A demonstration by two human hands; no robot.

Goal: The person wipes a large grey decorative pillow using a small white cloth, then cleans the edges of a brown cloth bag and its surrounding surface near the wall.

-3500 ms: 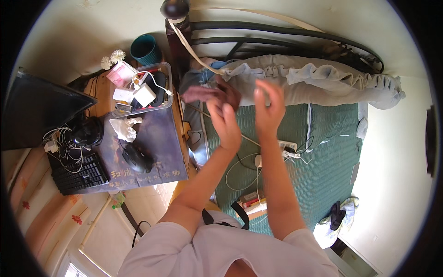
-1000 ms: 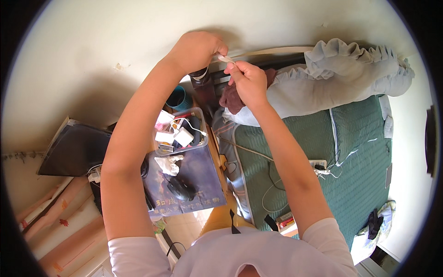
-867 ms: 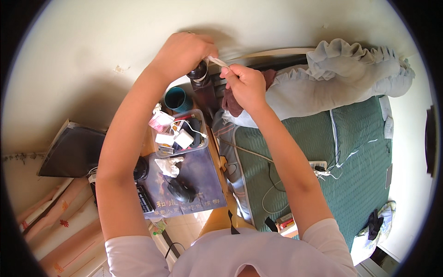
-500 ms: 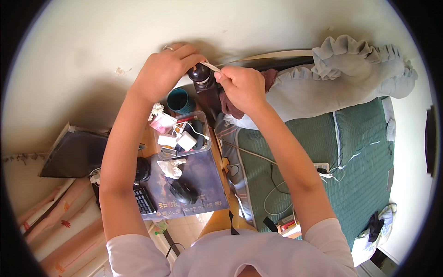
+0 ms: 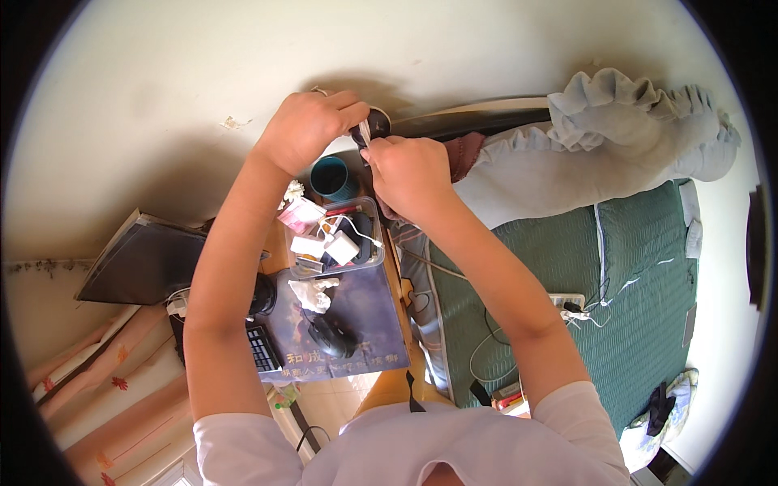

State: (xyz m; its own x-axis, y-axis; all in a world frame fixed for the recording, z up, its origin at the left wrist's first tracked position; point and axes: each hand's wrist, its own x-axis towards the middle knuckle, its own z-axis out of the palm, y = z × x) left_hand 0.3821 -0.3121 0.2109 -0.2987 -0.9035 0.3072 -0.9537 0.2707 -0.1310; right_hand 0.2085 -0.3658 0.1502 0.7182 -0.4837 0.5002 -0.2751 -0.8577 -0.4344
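Both my hands are raised at a dark, round-topped bedpost against the wall. A short pale strip, perhaps a cloth tie, runs between them across the post. My left hand, with a ring on one finger, is closed on its upper end. Lower down, my right hand pinches the strip between thumb and finger. The fingers partly cover the post and the strip. Right beside my right hand lies maroon cloth, touching a grey gathered cover draped over the headboard.
Below my hands stand a teal cup and a clear plastic box of chargers and small items. A crumpled tissue, a black mouse and a keyboard lie on the desk mat. A green-covered bed extends to the right.
My hands have drawn closer together at the bedpost, the right shifting slightly left and down. The pale strip has swung from slanting to nearly upright. The whole view has shifted a little.
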